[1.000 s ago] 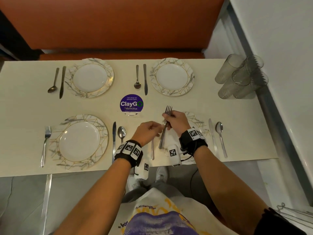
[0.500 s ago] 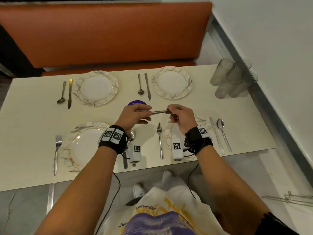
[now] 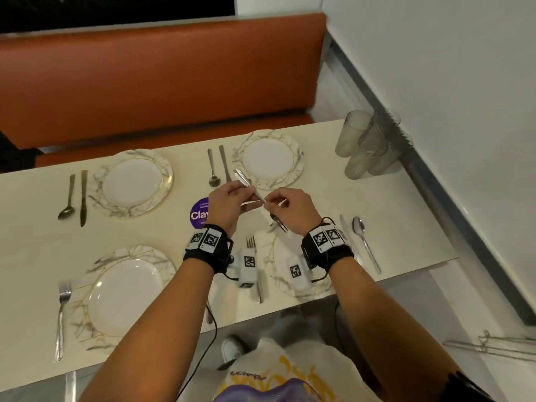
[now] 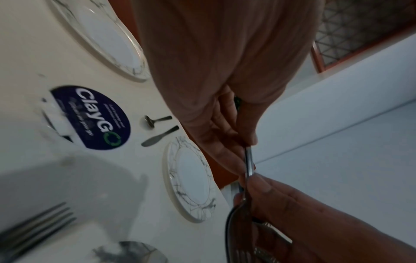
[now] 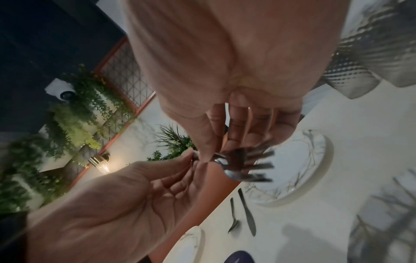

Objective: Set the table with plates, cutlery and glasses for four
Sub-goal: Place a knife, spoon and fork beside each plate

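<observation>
Both hands hold a metal fork (image 3: 243,178) above the middle of the table. My left hand (image 3: 243,198) pinches its handle (image 4: 248,158), which points away and to the left. My right hand (image 3: 272,206) pinches the neck, tines (image 5: 249,165) toward me; they look doubled and blurred, so a second fork may be stacked there. Four marbled plates lie set: far left (image 3: 135,184), far right (image 3: 269,159), near left (image 3: 124,291), and near right (image 3: 272,250), partly hidden by my wrists. Forks lie left of the near right plate (image 3: 251,242) and the near left plate (image 3: 62,309).
Spoon and knife pairs lie left of each far plate (image 3: 213,169) (image 3: 83,198) and right of the near right plate (image 3: 362,239). Several clear glasses (image 3: 368,146) stand clustered at the far right corner by the wall. A purple sticker (image 3: 198,213) marks the centre. An orange bench (image 3: 159,82) runs behind.
A fork was laid left of the near right plate. Both hands then rose and moved toward the far side, and the held fork turned from crosswise to handle pointing away.
</observation>
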Demonstrator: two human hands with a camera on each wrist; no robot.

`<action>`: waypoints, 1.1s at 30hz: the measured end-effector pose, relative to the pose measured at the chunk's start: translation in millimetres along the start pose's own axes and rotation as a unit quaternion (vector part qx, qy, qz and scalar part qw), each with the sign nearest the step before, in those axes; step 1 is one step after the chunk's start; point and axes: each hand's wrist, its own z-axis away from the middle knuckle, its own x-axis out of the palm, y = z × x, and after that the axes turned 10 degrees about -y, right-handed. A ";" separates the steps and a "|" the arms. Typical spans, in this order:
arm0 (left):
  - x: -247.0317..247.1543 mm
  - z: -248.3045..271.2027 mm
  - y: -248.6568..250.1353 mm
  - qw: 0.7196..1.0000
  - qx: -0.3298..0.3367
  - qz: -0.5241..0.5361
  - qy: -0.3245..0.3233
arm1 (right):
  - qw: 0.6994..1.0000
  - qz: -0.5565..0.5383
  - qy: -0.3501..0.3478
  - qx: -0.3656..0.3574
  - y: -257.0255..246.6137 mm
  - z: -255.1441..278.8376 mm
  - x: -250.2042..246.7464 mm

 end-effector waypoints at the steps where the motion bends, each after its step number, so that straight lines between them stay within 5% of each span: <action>1: 8.8 -9.8 -0.5 1.000 -0.003 -0.005 0.007 | 1.000 0.009 0.004 0.002 5.4 -8.7 -7.2; 8: 65.7 -86.9 9.3 0.998 0.000 -0.045 0.045 | 0.998 -0.060 -0.008 0.030 47.0 -80.0 -79.7; 15: 84.3 -157.0 -2.2 0.987 -0.023 -0.136 0.081 | 0.978 -0.094 0.099 0.159 111.3 -167.2 -131.9; 20: 80.5 -173.0 -22.3 0.978 -0.075 -0.169 0.093 | 0.966 -0.028 0.112 0.232 145.1 -212.1 -131.7; 33: 57.1 -172.5 -42.2 0.975 -0.114 -0.147 0.123 | 0.971 0.059 0.083 0.217 162.6 -260.1 -134.5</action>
